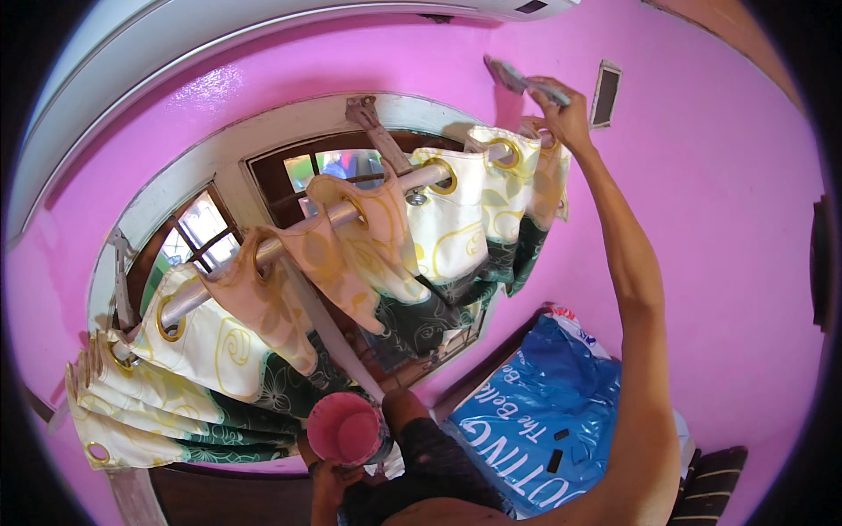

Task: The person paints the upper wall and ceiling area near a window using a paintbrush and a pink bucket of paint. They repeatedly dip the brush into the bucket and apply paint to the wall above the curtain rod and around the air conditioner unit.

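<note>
My right hand is raised at the upper right, closed around the handle of a paintbrush. The brush's bristles are against or very close to the pink wall, just above the curtain's right end. Low in front of me, my left hand grips a small bucket by its lower side. Pink paint coats the inside of the bucket. Some of the left fingers are hidden under it.
A patterned curtain hangs by rings from a metal rod before a window. An air conditioner juts out at upper left. A blue plastic-wrapped item lies below right. A small vent is near my right hand.
</note>
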### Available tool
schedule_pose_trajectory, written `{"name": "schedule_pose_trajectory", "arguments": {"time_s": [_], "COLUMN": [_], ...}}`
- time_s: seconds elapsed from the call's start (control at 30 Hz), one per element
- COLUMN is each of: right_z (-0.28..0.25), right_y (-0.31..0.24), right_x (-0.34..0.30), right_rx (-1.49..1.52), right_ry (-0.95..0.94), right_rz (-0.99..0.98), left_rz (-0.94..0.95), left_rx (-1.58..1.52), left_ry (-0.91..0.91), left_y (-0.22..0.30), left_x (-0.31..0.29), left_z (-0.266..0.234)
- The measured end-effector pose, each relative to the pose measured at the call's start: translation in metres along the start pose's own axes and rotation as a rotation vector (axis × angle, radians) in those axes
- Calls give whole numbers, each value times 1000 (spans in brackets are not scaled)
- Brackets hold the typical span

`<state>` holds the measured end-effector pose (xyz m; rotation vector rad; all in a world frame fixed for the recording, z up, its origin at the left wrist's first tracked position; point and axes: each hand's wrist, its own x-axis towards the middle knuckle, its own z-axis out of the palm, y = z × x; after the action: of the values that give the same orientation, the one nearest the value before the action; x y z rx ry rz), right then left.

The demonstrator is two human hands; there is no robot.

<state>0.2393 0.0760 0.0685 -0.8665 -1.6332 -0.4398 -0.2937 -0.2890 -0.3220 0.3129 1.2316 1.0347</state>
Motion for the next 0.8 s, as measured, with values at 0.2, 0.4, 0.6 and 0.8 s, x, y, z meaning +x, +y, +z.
{"name": "schedule_pose_trajectory", "arguments": {"time_s": [0.2, 0.4, 0.6, 0.8], "right_z": [-6, 4, 2, 18], "right_y": [1, -24, -31, -33], "right_x": [46, 0, 14, 23], "right_rx": [29, 164, 110, 72], "right_ry": [220, -192, 20, -55], "right_rz": [103, 313, -14, -32], "left_rz": [-8, 6, -1, -8], "left_rx": [10, -9, -3, 6], "left_ry": [-58, -32, -43, -57], "left_y": [4, 1, 4, 5], "left_x": [16, 9, 8, 9], "left_z": [-5, -2, 0, 2]}}
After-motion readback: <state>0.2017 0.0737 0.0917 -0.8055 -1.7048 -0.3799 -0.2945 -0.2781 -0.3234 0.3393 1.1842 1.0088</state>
